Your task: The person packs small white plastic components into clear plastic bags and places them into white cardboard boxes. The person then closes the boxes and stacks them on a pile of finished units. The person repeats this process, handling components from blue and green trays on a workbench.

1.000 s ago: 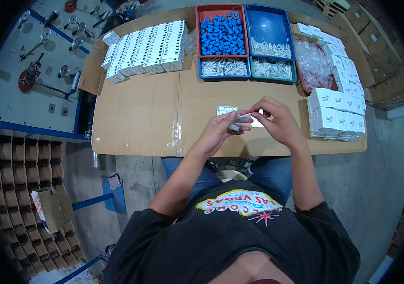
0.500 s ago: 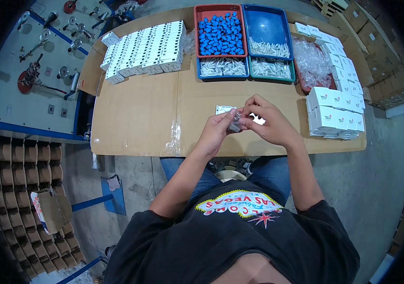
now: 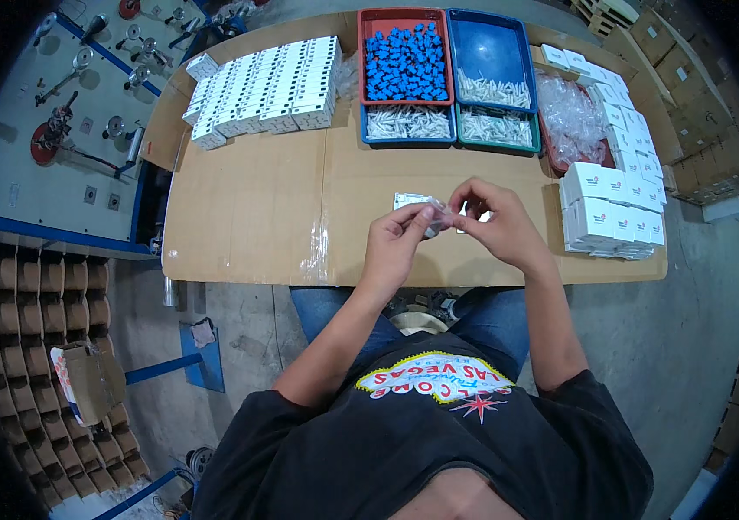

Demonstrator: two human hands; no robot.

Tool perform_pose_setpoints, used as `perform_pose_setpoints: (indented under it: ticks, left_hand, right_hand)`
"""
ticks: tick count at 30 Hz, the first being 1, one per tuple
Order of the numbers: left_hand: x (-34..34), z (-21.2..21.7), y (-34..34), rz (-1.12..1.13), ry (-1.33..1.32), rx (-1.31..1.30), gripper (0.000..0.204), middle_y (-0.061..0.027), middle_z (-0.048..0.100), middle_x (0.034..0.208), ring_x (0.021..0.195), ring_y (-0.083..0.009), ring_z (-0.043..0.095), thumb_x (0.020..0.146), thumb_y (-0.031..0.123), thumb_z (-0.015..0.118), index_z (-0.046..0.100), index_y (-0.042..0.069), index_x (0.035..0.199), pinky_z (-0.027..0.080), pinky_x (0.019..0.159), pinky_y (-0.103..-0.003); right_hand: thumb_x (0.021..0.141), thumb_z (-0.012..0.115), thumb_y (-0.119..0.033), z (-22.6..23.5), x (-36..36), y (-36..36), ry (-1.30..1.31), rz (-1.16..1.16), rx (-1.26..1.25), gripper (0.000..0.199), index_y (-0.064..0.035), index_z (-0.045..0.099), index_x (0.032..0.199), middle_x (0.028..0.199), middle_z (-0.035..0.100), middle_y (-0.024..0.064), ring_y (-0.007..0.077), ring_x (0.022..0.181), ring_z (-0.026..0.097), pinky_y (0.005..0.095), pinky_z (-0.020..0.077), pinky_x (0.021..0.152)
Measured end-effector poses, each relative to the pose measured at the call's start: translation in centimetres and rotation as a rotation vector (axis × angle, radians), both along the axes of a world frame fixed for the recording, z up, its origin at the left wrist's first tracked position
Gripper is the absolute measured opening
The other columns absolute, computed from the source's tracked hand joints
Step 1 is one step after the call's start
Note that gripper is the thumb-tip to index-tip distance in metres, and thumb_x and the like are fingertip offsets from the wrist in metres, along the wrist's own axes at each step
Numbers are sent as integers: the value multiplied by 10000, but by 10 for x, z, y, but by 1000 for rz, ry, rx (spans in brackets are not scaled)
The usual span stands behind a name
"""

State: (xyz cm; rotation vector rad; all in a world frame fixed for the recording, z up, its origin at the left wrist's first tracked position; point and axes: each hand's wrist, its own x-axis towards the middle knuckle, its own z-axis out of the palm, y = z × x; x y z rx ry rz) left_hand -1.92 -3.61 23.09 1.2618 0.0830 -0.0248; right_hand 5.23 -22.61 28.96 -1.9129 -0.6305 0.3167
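Observation:
A small crinkled clear plastic bag (image 3: 439, 213) is held between my two hands above the near part of the cardboard-covered table. My left hand (image 3: 393, 245) pinches its left side between thumb and fingertips. On the other side, my right hand (image 3: 498, 227) has its thumb and index finger closed on the bag's edge. What the bag contains, if anything, is too small and too covered by fingers to tell. Just behind my left fingertips lies a flat white piece (image 3: 407, 200), partly hidden, on the cardboard (image 3: 248, 208). Another white bit shows behind my right fingers.
At the far side stand a red tray (image 3: 361, 61) of blue parts, a blue tray (image 3: 484, 48) and two lower trays of white stick-like pieces. Clear plastic bags (image 3: 570, 117) fill a tray to their right. White boxes form rows (image 3: 265, 91) at left and stacks (image 3: 599, 217) at right.
The clear bag shows more between my hands, stretched slightly upward and right. My right fingers have shifted a little right, while my left hand stays almost in place.

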Motion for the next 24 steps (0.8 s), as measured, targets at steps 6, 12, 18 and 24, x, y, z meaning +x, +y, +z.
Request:
perform_pose_setpoints:
  ticks: [6,12,18,24]
  left_hand:
    - [-2,9,-4,104,0,-179,288,-132,724,1137,1026,-204,720,1074,184,573,661,-37,1235,629,896,-379]
    - [-2,21,-7,161,-2,-113,277,-136,720,1124,1005,-213,728,1071,196,581,664,-26,1215,636,880,-372]
    - [-3,18,-11,216,-16,-106,257,-124,724,1097,959,-207,740,1063,195,599,680,-19,1181,640,834,-347]
    - [-3,23,-15,220,-43,-130,233,-102,728,1061,940,-195,744,1059,180,606,697,-11,1156,635,800,-316]
  right_hand:
    - [937,755,-117,-18,-10,4,185,-118,241,150,-18,724,1045,916,707,4,57,804,616,223,479,679]
    - [949,737,-101,-34,-20,12,165,-214,333,127,-10,722,1036,929,710,9,59,803,617,230,489,697]
    - [953,722,-76,-33,-25,20,144,-258,435,114,3,708,1034,943,708,19,63,798,619,235,491,699]
    - [968,691,-43,-36,-30,26,142,-328,520,66,1,687,1017,931,691,25,77,822,638,239,514,721]
